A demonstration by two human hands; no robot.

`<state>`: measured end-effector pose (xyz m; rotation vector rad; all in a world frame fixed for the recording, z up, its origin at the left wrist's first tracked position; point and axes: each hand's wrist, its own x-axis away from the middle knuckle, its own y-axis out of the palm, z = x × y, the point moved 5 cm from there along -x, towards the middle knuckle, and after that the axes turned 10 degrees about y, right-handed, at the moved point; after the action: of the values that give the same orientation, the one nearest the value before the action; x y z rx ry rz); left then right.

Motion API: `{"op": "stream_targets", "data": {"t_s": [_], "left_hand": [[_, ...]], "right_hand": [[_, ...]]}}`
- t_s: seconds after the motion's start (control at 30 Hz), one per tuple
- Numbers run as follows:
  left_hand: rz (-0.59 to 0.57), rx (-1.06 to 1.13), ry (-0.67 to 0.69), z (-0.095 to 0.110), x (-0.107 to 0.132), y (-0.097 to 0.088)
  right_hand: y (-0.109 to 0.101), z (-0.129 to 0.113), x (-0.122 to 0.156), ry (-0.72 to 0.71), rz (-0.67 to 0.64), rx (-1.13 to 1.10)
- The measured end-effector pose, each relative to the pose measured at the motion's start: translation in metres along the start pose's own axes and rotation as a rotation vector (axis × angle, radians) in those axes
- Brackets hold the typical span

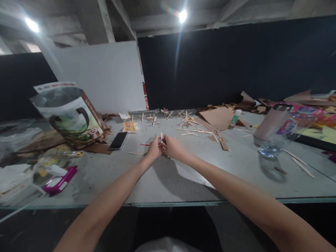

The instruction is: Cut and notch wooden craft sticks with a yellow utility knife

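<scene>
My left hand [154, 148] and my right hand [174, 147] meet over the middle of the table, fingers closed and pressed together. A pale wooden stick [161, 134] pokes up between them, pinched by my left fingers. Against my right fingers is a small dark patch that I cannot identify; what this hand grips is mostly hidden. Just left of my left hand lies a thin red-and-white striped piece [145, 144]. A loose wooden stick [135, 153] rests nearby on the grey table [183, 189].
Behind my hands lie piles of crossed wooden sticks [187, 120] and cardboard scraps [217, 118]. Leftward are a phone [118, 140], a large open bag [70, 119] and a purple wipes pack [60, 180]. A pink flask [273, 120] and a clear bottle [288, 127] are at right.
</scene>
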<state>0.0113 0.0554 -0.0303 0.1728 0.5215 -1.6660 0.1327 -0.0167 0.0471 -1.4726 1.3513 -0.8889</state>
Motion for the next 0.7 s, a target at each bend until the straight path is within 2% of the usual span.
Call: {"op": "stream_targets", "data": {"t_s": [0.27,0.47,0.57,0.7], "left_hand": [[-0.087,-0.043,0.092,0.021,0.002,0.006],[-0.098,-0.104,0.125,0.028,0.001,0.009],[-0.071,-0.148,0.111,0.028,0.0,0.005],[-0.004,-0.223,0.082,0.028,-0.003,-0.006]], "right_hand": [[-0.027,0.018,-0.015,-0.085,-0.014,0.041],[-0.055,0.028,-0.018,-0.115,-0.097,0.142],[-0.068,0.032,-0.016,-0.147,-0.2,0.184],[-0.073,0.036,-0.011,-0.183,-0.419,0.239]]}}
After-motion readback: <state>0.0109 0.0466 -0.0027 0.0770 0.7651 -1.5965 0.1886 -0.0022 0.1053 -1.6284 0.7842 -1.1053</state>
